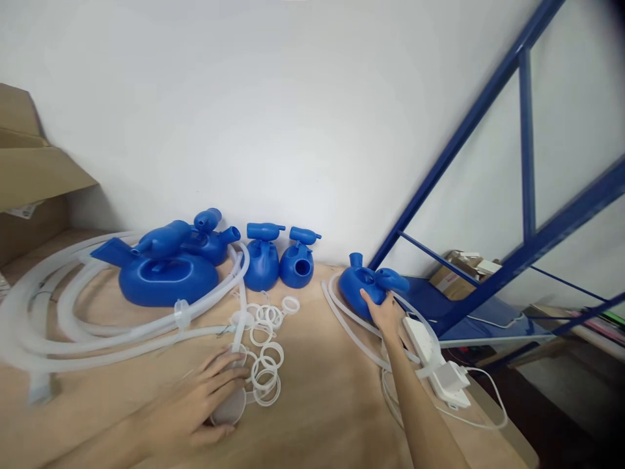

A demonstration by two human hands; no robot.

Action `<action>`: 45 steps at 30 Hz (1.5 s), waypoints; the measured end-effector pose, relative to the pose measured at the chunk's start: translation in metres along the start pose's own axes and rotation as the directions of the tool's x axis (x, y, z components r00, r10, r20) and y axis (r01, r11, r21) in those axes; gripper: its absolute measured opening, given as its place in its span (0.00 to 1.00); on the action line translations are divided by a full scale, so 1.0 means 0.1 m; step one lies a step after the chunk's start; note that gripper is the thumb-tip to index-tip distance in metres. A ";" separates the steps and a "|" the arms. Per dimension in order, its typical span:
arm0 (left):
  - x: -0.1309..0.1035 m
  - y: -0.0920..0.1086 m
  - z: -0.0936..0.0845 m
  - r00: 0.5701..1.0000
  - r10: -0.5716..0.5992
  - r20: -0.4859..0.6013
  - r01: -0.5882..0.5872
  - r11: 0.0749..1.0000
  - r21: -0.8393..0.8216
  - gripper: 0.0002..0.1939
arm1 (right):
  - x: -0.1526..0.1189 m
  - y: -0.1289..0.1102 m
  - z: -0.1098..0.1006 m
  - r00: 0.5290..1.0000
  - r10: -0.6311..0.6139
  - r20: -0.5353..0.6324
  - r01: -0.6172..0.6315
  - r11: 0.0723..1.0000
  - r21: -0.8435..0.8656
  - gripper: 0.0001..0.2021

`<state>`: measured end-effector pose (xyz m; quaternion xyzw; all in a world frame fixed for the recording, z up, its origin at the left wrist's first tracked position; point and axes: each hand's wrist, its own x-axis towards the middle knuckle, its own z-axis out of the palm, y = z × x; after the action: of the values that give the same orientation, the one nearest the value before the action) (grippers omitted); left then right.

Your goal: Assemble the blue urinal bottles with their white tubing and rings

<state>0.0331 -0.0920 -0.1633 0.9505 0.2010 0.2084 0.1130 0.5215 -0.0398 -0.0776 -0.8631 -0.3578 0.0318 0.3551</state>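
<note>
My right hand is closed on a blue plastic urinal bottle at the right of the table, beside looped clear hose. My left hand lies low, its fingers curled over a round translucent cap and its thumb along the near edge. White rings are scattered just right of my left fingers, several joined to caps by short straps. Two more blue bottles stand at the wall. At the left, a large blue bottle sits within coils of hose, with another behind it.
A white power strip with a plugged-in adapter lies right of my right forearm, its cable near the table edge. The blue metal frame rises on the right, with boxes on its shelf. An open cardboard box stands far left.
</note>
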 end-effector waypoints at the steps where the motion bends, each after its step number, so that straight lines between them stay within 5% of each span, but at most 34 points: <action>1: 0.00 0.01 -0.01 1.000 -0.005 0.016 0.005 1.000 -0.011 0.33 | 0.00 -0.03 0.09 1.000 0.004 0.023 -0.003 1.000 -0.019 0.54; 7: 0.00 0.06 -0.04 0.998 -0.030 0.046 0.033 0.997 -0.063 0.32 | -0.07 -0.17 0.42 0.986 0.009 0.165 0.018 0.987 -0.161 0.55; 14: -0.04 0.06 0.02 0.998 -0.054 0.034 0.055 0.998 -0.041 0.37 | -0.30 -0.23 0.11 0.938 0.001 0.347 0.127 0.930 -0.346 0.49; 18: -0.06 0.03 0.07 0.997 -0.078 0.006 0.078 0.997 0.004 0.37 | -0.50 -0.49 0.06 0.860 -0.210 0.465 0.365 0.890 -0.274 0.31; 21: -0.06 0.02 0.08 0.997 -0.080 -0.011 0.081 0.996 0.028 0.34 | -0.57 -0.84 0.29 0.745 -0.430 0.510 0.548 0.831 -0.100 0.41; 23: -0.06 0.02 0.08 0.997 -0.065 -0.030 0.067 0.997 0.046 0.31 | -0.58 -1.07 0.54 0.688 -0.566 0.454 0.618 0.785 0.042 0.50; 25: -0.05 0.04 0.07 0.997 -0.051 -0.052 0.054 0.997 0.052 0.30 | -0.58 -1.26 0.79 0.686 -0.650 0.327 0.643 0.752 0.145 0.49; 30: 0.00 0.10 0.02 0.996 -0.054 -0.069 0.057 0.997 0.043 0.29 | -0.60 -1.41 1.06 0.729 -0.675 0.113 0.643 0.732 0.225 0.25; 33: 0.01 0.13 -0.01 0.995 -0.083 -0.056 0.085 0.995 0.044 0.30 | -0.69 -1.26 0.81 0.733 -0.680 0.026 0.655 0.716 0.241 0.23; 36: 0.01 0.13 -0.01 0.997 -0.074 -0.034 0.077 0.994 0.074 0.34 | -0.90 -0.94 0.34 0.717 -0.695 -0.060 0.686 0.687 0.238 0.25; 41: 0.00 0.11 -0.01 0.998 -0.061 -0.022 0.063 0.994 0.095 0.34 | -1.41 -0.31 -0.55 0.627 -0.779 0.004 0.768 0.620 0.160 0.21; 45: -0.05 0.11 0.00 0.994 -0.086 -0.065 0.093 0.990 0.108 0.26 | -1.74 0.08 -0.93 0.551 -0.834 0.014 0.828 0.549 0.113 0.19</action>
<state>0.0331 -0.1038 -0.1620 0.9386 0.2579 0.2201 0.0633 0.4263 -0.2097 -0.0482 -0.5725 -0.7326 -0.0950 0.3557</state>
